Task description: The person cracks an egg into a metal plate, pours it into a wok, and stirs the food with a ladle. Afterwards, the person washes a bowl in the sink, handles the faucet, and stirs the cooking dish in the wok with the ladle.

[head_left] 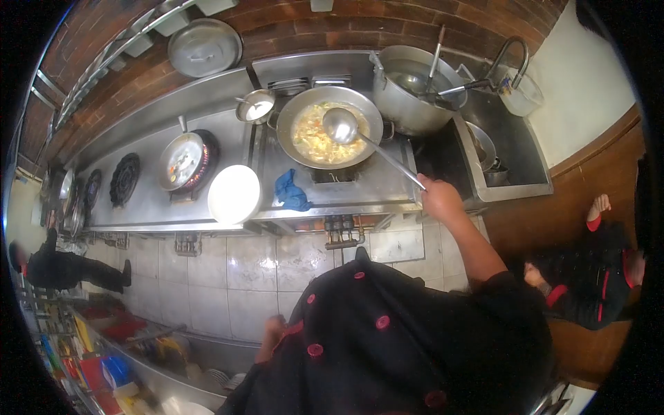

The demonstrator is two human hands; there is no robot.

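Observation:
My right hand is closed around the end of a long ladle handle. The round bowl of the ladle hangs over a wide wok of yellowish, soupy food with bits in it. Low beside my body, my left hand shows only in part; its fingers are too unclear to read. A white bowl stands at the stove's front edge, with a crumpled blue cloth to its right. Behind the bowl is a small metal pot with white contents and a utensil.
On a lit burner at left sits a frying pan. A large stockpot with utensils stands right of the wok, near a tap and sink. One person is at far left, another at right.

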